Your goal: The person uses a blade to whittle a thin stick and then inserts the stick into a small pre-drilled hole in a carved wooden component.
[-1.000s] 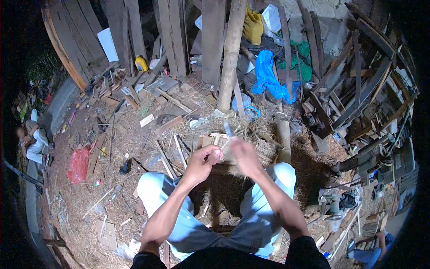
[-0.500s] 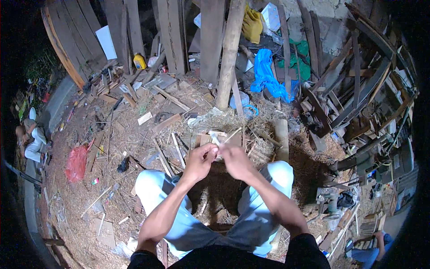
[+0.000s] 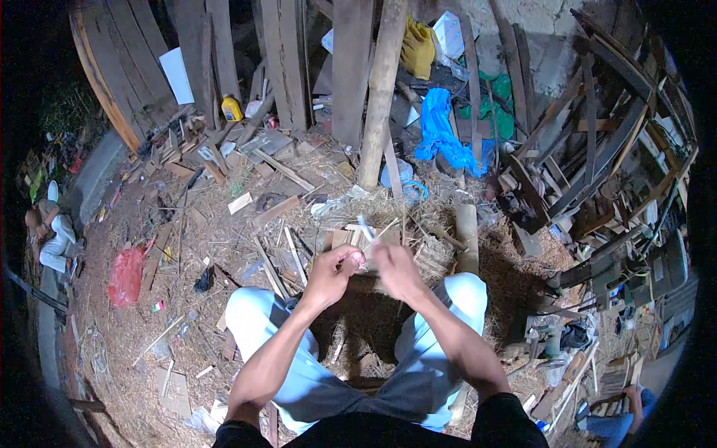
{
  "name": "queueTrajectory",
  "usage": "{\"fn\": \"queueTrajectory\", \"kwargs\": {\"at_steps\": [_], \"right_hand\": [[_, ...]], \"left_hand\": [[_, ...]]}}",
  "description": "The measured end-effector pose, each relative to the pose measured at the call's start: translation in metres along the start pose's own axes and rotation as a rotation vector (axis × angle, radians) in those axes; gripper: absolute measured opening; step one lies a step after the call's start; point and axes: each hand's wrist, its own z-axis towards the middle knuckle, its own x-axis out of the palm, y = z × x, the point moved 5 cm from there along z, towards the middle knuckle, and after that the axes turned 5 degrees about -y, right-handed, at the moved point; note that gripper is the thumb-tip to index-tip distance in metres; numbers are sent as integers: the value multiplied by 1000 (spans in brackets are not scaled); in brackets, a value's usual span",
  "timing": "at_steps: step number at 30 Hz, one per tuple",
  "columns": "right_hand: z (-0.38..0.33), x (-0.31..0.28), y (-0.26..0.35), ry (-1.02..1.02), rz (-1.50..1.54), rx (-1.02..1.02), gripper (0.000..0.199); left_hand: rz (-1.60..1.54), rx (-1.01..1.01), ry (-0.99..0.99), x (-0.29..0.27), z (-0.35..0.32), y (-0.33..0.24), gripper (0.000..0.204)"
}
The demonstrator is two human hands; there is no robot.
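Observation:
Above my knees, my two hands are close together in front of me. My left hand (image 3: 332, 275) is closed, thumb against the fingers, and what it pinches is too small to make out. Beside it my right hand (image 3: 398, 270), slightly blurred, is closed around a narrow pale, blade-like piece (image 3: 365, 227) that sticks up past the fingers; I cannot tell if it is a knife or a strip. Behind the hands are small wood pieces (image 3: 340, 237) and a bundle of thin sticks (image 3: 433, 255).
A round wooden post (image 3: 382, 97) stands ahead, near a blue plastic sheet (image 3: 439, 127). Stacked planks (image 3: 597, 142) lie at the right, a red plastic bag (image 3: 128, 276) at the left. Two other people sit off, one far left (image 3: 58, 239), one lower right (image 3: 627, 414).
The pale piece has swung from leaning left to standing more upright. My hands have dipped slightly and remain close together.

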Motion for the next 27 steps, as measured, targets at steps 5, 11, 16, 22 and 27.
{"fn": "queueTrajectory", "kwargs": {"at_steps": [5,11,16,22,27], "right_hand": [[-1,7,-4,31,-1,37,41],[6,-9,-7,-100,2,110,41],[8,-20,-9,-144,84,145,43],[6,-2,-20,-39,50,112,40],[3,0,-18,-35,64,114,39]], "left_hand": [[45,-93,21,0,1,-1,18],[48,27,-18,0,0,-9,27],[19,-43,33,2,-4,-8,28],[27,-68,30,2,-5,2,19],[26,-64,42,2,-3,-4,19]]}}
